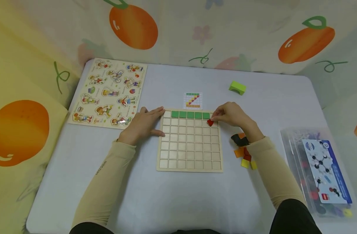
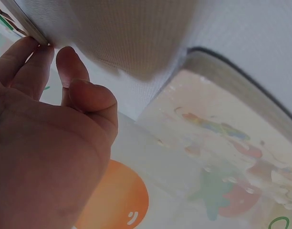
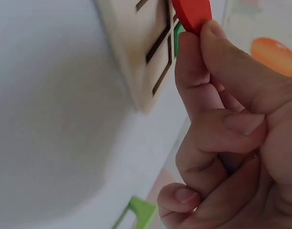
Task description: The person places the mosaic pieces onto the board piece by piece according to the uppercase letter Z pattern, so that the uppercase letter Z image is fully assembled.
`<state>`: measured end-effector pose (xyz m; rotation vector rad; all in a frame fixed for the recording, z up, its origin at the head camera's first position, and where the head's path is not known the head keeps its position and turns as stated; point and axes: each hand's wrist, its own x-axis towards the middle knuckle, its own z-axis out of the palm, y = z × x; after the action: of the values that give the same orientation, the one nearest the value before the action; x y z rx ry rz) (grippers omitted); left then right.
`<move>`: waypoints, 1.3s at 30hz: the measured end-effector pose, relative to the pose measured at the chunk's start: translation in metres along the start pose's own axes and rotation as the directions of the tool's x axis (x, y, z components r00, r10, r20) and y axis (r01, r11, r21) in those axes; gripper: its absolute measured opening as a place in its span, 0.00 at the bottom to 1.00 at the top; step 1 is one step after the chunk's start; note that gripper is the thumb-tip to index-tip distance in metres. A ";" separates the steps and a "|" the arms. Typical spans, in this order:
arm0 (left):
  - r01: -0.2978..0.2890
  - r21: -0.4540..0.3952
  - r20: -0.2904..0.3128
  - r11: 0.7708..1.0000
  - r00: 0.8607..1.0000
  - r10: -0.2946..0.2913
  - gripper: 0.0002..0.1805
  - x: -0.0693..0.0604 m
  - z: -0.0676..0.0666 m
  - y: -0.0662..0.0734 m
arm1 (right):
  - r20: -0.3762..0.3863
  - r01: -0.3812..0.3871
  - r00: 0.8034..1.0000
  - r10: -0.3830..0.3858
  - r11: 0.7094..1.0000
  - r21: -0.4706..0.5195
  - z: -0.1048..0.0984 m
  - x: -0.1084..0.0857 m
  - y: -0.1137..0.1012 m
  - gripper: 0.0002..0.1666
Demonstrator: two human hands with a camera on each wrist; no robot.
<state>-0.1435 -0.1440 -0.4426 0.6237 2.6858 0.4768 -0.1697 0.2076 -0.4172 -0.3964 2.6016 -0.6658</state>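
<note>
The wooden grid board (image 1: 190, 171) lies on the table with several green tiles (image 1: 190, 115) along its top row. My right hand (image 1: 233, 115) pinches a red piece (image 1: 210, 123) between thumb and forefinger at the board's upper right; the right wrist view shows that red piece (image 3: 194, 14) at the fingertips of my right hand (image 3: 232, 119). My left hand (image 1: 141, 125) touches the board's left edge, fingers extended. In the left wrist view, fingertips of my left hand (image 2: 50, 129) meet the board's edge (image 2: 34, 29). Behind the board lies a pattern card (image 1: 192, 100).
Orange, black, red and yellow pieces (image 1: 245, 163) lie right of the board, partly beside my right sleeve. A green arch block (image 1: 237, 87) sits at the back. A picture puzzle board (image 1: 108, 92) lies at the back left, a clear plastic box (image 1: 295, 146) at the right.
</note>
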 end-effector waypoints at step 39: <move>0.008 -0.008 0.007 1.000 1.000 -0.008 0.57 -0.001 -0.001 0.001 | -0.044 -0.309 0.950 0.308 0.951 0.004 -0.001 -0.042 0.010 0.20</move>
<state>-0.1428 -0.1436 -0.4414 0.6116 2.6778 0.4820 -0.1357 0.2316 -0.4074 0.0287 2.6257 -0.5662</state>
